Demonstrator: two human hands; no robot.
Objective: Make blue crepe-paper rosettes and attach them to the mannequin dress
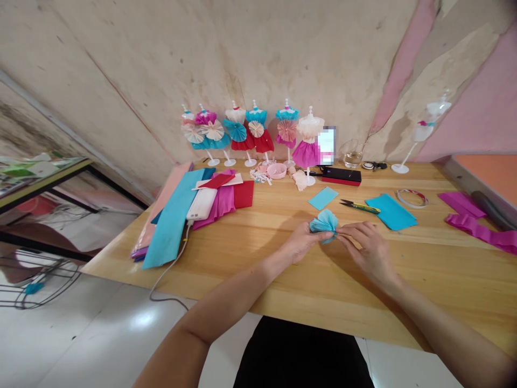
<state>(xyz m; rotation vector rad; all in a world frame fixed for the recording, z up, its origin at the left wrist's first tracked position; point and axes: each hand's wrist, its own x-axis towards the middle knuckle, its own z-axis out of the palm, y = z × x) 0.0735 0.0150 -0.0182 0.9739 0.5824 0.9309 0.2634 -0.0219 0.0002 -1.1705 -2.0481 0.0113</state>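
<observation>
A pleated fan of blue crepe paper (324,222) is held above the wooden table (258,258), its folds spread toward the upper left. My left hand (304,241) pinches it from the left side, with the thumb lying across its lower part. On the other side, the fingertips of my right hand (365,248) are closed on its gathered end. Just beyond the hands lie a small light-blue paper rectangle (323,198), a pair of yellow-handled thread snips (361,206) and a folded blue crepe sheet (391,211).
Several mini dress forms in paper outfits (256,129) line the wall, and a barer one (424,132) stands right. Crepe sheets (173,221) and a white power bank (202,205) with a cable lie left. A tape roll (411,199) and magenta strips (480,231) lie right.
</observation>
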